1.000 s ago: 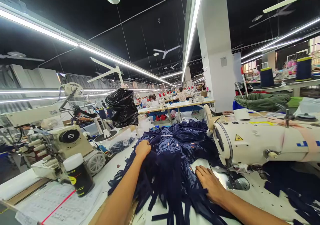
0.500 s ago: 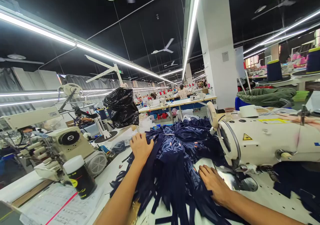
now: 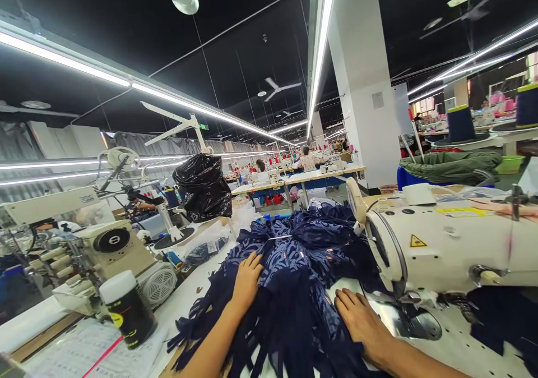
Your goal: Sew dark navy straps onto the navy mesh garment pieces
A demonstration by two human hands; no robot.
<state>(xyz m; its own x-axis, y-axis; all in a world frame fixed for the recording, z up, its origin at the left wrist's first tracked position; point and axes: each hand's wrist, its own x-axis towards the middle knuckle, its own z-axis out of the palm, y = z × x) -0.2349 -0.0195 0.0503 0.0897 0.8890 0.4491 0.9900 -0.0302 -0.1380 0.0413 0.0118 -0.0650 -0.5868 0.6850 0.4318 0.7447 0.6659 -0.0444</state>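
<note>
A heap of navy patterned fabric pieces [image 3: 286,257] with long dark strips lies over the white table in front of me. My left hand [image 3: 247,281] rests on its left part, fingers stretched forward along the cloth. A pale band [image 3: 280,237] crosses the heap beyond those fingers. My right hand [image 3: 360,321] lies flat at the heap's right edge, fingers extended, beside the shiny metal plate of a cream sewing machine [image 3: 448,249]. Neither hand visibly grips anything.
At the left stand a black bottle with a white lid [image 3: 128,310], printed sheets [image 3: 63,339] and another sewing machine [image 3: 111,243]. A black plastic bag [image 3: 204,187] hangs beyond. Dark cloth [image 3: 504,316] lies at the right. Other people sit at far tables.
My left hand has moved nearer to me and slightly right over the heap. More cloth now spreads out on the left. My right hand stays almost in place.
</note>
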